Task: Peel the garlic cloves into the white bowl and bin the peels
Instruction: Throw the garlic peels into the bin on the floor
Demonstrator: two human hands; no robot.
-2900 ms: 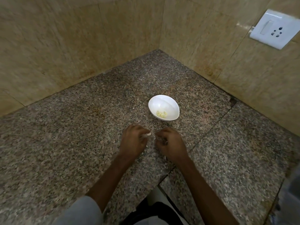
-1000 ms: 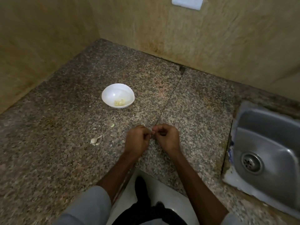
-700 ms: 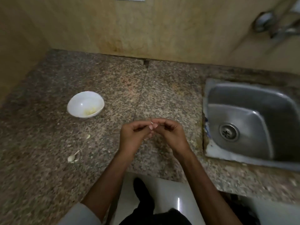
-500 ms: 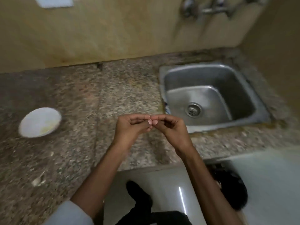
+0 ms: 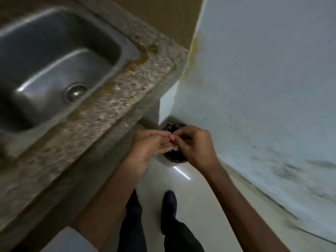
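Head view, blurred: the hands meet above the dark bin (image 5: 176,158) on the floor, just off the worktop (image 5: 101,113) edge. The left hand (image 5: 151,145) lies palm-up with fingers nearly straight. The right hand (image 5: 195,147), fingers curled, pinches a pale peel (image 5: 175,147) at the left fingertips.

Hands (image 5: 151,146) (image 5: 194,148) cover most of the bin (image 5: 177,157); pinched pale scrap (image 5: 175,147) too blurred.
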